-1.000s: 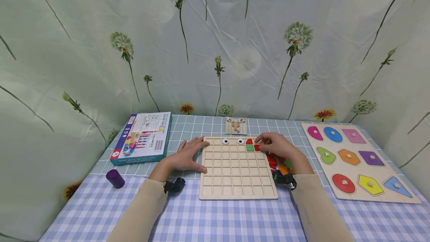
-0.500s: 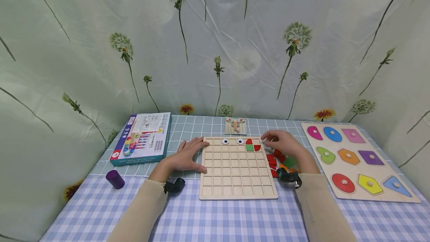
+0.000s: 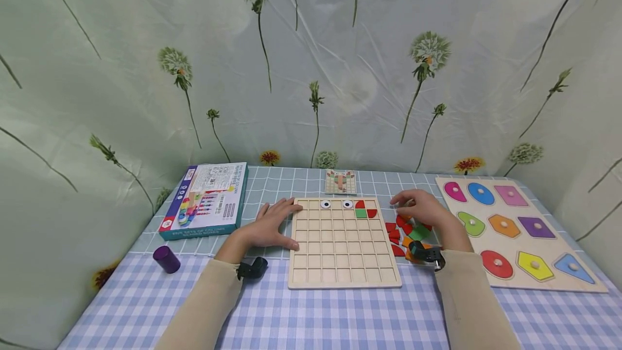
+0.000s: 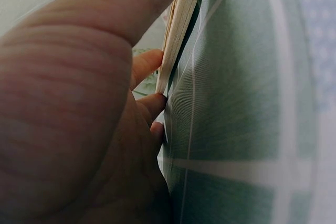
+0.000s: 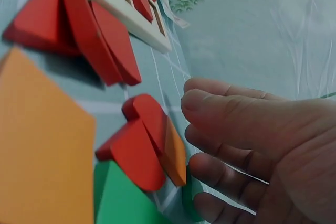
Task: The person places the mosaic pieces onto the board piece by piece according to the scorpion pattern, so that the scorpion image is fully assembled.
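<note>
A wooden grid board [image 3: 340, 247] lies in the middle of the table. Along its top row sit two round eye pieces [image 3: 325, 204], and towards the top right corner a green square [image 3: 361, 213] with red curved pieces [image 3: 371, 213] beside it. My left hand [image 3: 269, 226] rests at the board's left edge, fingers spread and the thumb on the rim. Right of the board, my right hand [image 3: 425, 212] hovers by the loose pieces with relaxed, slightly bent fingers and nothing between them. The right wrist view shows red pieces [image 5: 136, 150], an orange piece [image 5: 42, 150] and a green piece [image 5: 126, 198] near the fingertips.
A small pattern card [image 3: 340, 182] stands behind the board. At the left are a flat puzzle box [image 3: 206, 199] and a purple cylinder [image 3: 167, 258]. A knobbed shape puzzle [image 3: 520, 242] lies at the right. A floral curtain [image 3: 311, 69] hangs behind the table.
My right hand has drawn back from the board's top right corner, moving right over the loose pieces. The red piece it touched stays on the board. The left hand has not moved.
</note>
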Demonstrator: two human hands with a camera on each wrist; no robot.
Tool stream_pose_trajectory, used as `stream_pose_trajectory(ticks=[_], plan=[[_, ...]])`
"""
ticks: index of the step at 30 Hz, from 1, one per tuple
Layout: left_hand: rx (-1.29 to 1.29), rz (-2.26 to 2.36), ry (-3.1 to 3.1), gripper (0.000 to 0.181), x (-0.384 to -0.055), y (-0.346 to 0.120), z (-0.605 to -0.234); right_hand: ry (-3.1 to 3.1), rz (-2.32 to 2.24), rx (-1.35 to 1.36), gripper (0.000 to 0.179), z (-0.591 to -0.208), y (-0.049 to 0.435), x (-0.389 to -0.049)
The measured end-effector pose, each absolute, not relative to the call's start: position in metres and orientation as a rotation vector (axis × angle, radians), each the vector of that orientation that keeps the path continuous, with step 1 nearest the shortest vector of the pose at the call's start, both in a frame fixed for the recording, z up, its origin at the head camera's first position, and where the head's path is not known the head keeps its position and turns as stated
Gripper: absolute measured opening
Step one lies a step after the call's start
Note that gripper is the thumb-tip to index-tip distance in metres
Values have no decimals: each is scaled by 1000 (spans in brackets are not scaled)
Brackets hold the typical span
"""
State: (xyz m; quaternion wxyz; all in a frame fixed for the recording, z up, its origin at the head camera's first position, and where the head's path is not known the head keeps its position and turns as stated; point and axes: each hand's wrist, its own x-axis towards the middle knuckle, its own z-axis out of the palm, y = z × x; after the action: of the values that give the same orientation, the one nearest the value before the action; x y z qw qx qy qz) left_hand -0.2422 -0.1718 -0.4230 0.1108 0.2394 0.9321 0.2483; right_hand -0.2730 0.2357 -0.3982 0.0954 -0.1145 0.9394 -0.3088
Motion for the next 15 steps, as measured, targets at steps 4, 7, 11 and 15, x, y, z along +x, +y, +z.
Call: stream_pose_trajectory(ticks=[4,7,11,15], plan=[[700,728,2737,96,-242,-172,-424,2778,-921,-313,29,-400,239,-273],[697,721,2735,96,-243,-172,-424,2771,-921,-310,31,-400,241,-272],[693,716,2734,96,-243,-172,-424,2744,-924,-346,28,-400,245,-271],[688,721,2732,96,-243,-171,-423,2707,-920,-386,25,-400,248,-271]])
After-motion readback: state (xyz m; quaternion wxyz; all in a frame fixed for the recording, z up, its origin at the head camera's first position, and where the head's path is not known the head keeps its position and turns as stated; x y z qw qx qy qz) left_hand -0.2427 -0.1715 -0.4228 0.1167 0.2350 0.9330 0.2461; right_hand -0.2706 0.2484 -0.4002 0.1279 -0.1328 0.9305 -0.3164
